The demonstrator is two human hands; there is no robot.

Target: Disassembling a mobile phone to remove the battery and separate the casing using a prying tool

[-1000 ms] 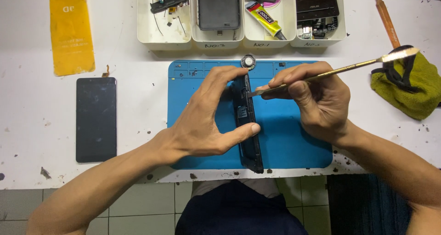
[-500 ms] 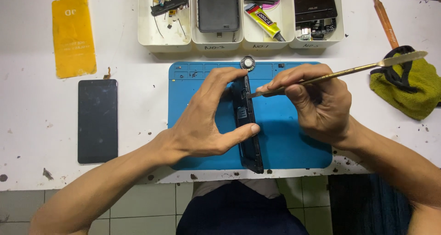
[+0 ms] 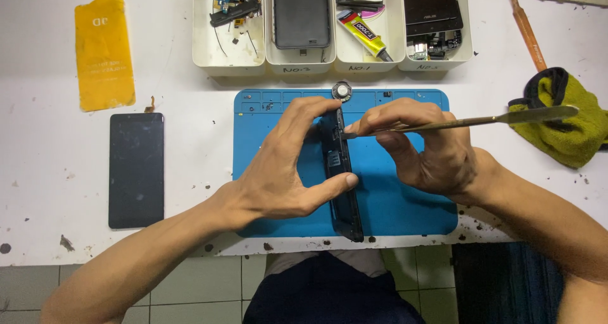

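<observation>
A black phone body (image 3: 342, 191) stands on its long edge on the blue work mat (image 3: 405, 204). My left hand (image 3: 285, 166) grips it from the left, fingers over the top and thumb pressed on its right side. My right hand (image 3: 424, 147) holds a thin metal spatula tool (image 3: 506, 118), whose tip touches the phone's upper edge near my left fingertips. A small round silver part (image 3: 342, 90) lies on the mat just beyond the phone.
A black screen panel (image 3: 135, 169) and a yellow flat packet (image 3: 103, 53) lie at the left. Several white bins (image 3: 231, 61) at the back hold phone parts and a glue tube (image 3: 362, 31). A green cloth (image 3: 560, 118) and a brown stick (image 3: 524, 25) are at the right.
The spatula's handle has dropped slightly lower while its tip stays at the phone's edge. Both hands keep their hold.
</observation>
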